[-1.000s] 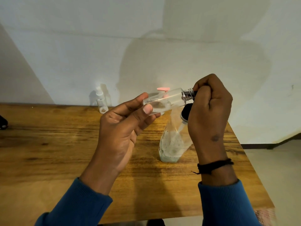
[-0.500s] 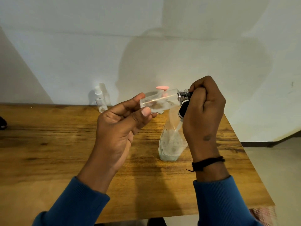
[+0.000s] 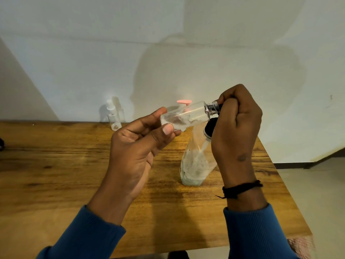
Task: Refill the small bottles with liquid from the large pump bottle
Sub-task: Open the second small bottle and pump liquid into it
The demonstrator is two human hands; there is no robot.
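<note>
The left hand held a small clear bottle nearly horizontal in the air between the two hands, thumb and fingertips pinched around its base end, its neck pointing toward the right hand. The right hand was curled closed around the dark cap at that neck; whether the cap was being loosened or tightened could not be told. The bottle's interior appeared mostly empty, with only a smear or residue near the base. Beyond and below the hands, just beside the right wrist, the large pump bottle stood on the wooden desk, untouched by either hand; it held a low layer of pale liquid, and a pink pump top showed behind the held bottle. Farther off, beyond the left hand and well apart from it, a second small bottle with a white cap stood on the desk against the wall, seemingly near empty. Judged from this arrangement, the task stood at an early stage: the held bottle was probably being opened for filling, no liquid was visibly transferred, and both small bottles seemingly remained to be refilled and recapped.
</note>
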